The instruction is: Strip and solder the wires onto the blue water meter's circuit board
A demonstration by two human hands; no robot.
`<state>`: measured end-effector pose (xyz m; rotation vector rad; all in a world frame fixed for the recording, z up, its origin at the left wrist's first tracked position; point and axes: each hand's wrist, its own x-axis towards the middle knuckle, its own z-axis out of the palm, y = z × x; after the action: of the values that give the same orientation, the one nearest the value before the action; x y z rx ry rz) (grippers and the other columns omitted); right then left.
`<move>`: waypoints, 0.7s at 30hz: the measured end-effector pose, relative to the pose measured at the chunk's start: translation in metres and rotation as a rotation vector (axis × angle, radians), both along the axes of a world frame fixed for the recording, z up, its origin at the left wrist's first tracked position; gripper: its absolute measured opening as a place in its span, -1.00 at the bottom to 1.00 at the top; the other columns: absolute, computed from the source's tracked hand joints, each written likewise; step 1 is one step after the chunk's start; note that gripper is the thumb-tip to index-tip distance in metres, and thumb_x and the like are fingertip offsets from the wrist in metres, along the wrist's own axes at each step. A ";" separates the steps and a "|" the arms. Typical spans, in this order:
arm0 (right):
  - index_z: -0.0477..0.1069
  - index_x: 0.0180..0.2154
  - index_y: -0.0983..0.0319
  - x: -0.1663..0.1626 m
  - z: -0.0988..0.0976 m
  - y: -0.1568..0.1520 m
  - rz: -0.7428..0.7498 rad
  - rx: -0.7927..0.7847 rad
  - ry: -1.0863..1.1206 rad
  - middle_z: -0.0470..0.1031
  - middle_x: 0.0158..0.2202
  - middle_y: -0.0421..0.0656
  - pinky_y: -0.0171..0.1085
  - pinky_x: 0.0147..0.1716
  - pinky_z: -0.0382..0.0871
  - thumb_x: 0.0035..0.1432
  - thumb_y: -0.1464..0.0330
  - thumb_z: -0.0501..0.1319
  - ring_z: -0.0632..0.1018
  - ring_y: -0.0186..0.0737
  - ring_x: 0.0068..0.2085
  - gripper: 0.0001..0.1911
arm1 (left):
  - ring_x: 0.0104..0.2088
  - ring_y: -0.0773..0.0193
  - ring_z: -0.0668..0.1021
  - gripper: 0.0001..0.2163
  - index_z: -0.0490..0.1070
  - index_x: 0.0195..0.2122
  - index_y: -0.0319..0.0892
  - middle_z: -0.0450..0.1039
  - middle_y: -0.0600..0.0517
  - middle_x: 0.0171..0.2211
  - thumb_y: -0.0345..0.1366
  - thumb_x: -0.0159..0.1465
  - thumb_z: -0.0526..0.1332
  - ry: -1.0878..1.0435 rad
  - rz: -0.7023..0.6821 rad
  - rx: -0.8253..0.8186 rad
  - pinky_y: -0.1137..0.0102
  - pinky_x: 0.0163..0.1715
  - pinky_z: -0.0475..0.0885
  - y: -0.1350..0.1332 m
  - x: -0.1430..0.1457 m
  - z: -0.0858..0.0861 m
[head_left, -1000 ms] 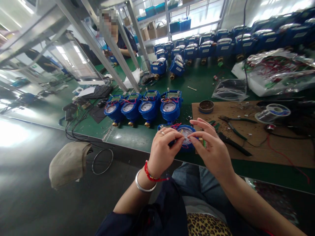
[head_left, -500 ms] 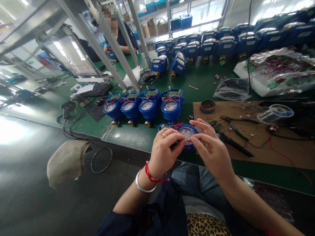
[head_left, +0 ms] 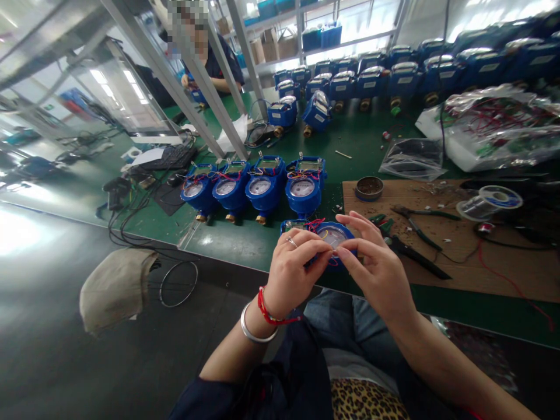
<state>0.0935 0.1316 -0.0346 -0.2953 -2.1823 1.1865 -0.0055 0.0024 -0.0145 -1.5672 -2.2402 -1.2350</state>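
A blue water meter (head_left: 349,231) with a round clear dial lies at the bench's near edge, partly covered by my hands. Loose red wires (head_left: 315,224) and a yellow one run over its top. My left hand (head_left: 292,265), wearing a ring, pinches a thin wire between thumb and forefinger above the dial. Opposite it, my right hand (head_left: 377,271) pinches at the same spot, its thumb and forefinger closed and the other fingers raised. The fingertips of both hands nearly meet, and the wire's end is too small to make out.
Several wired blue meters (head_left: 303,201) stand in a row to the left. On a cardboard sheet (head_left: 494,262) at right are pliers (head_left: 420,228), a soldering iron (head_left: 420,259), a solder spool (head_left: 492,201) and a round tin (head_left: 368,188). A co-worker (head_left: 221,64) works across the bench.
Both hands stay nearly in place. My fingertips have drawn slightly closer together over the dial, and the view has shifted a little.
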 end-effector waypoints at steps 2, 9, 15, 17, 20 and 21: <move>0.44 -0.41 0.16 0.000 0.000 0.000 -0.003 0.000 0.002 0.38 0.13 -0.19 0.01 0.25 0.10 0.20 0.36 0.18 0.22 -0.13 0.27 -0.87 | -0.24 0.28 0.48 -0.95 0.46 -0.31 -0.16 0.51 0.03 -0.34 -0.39 0.26 0.21 0.008 0.000 0.002 0.31 -0.14 0.38 0.000 -0.001 -0.001; 0.44 -0.40 0.16 -0.001 -0.002 -0.002 -0.048 -0.008 0.022 0.34 0.18 -0.21 0.02 0.27 0.06 0.20 0.35 0.17 0.17 -0.11 0.30 -0.87 | -0.22 0.28 0.49 -0.94 0.47 -0.28 -0.15 0.52 0.03 -0.32 -0.38 0.27 0.21 -0.005 0.016 0.012 0.28 -0.10 0.38 -0.002 -0.002 -0.001; 0.45 -0.38 0.16 -0.001 -0.001 -0.003 -0.036 -0.042 0.027 0.34 0.18 -0.22 0.04 0.28 0.03 0.21 0.35 0.16 0.15 -0.10 0.31 -0.86 | -0.22 0.28 0.48 -0.94 0.47 -0.28 -0.15 0.50 0.03 -0.31 -0.38 0.27 0.20 -0.027 0.020 0.006 0.29 -0.09 0.38 -0.002 -0.002 0.000; 0.45 -0.38 0.16 -0.001 0.000 -0.003 -0.033 -0.054 0.022 0.34 0.18 -0.22 0.05 0.28 0.03 0.22 0.35 0.15 0.15 -0.10 0.31 -0.86 | -0.23 0.28 0.47 -0.94 0.47 -0.28 -0.15 0.50 0.03 -0.31 -0.38 0.27 0.20 -0.031 0.031 -0.001 0.28 -0.09 0.37 -0.001 -0.002 0.000; 0.45 -0.39 0.16 0.000 -0.001 -0.003 -0.031 -0.071 0.030 0.33 0.18 -0.21 0.07 0.28 0.03 0.21 0.36 0.15 0.16 -0.09 0.31 -0.86 | -0.23 0.27 0.47 -0.93 0.47 -0.29 -0.15 0.50 0.02 -0.31 -0.37 0.27 0.19 -0.030 0.045 -0.011 0.26 -0.09 0.37 0.000 -0.001 -0.001; 0.45 -0.40 0.16 0.000 -0.001 -0.003 -0.034 -0.081 0.032 0.33 0.18 -0.21 0.07 0.27 0.03 0.21 0.36 0.15 0.16 -0.09 0.31 -0.85 | -0.23 0.26 0.47 -0.93 0.47 -0.29 -0.15 0.51 0.02 -0.31 -0.37 0.27 0.19 -0.030 0.051 -0.012 0.26 -0.09 0.37 0.000 -0.001 -0.001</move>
<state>0.0939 0.1288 -0.0357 -0.3438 -2.0972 1.2540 -0.0064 0.0023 -0.0153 -1.4957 -2.2946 -1.2418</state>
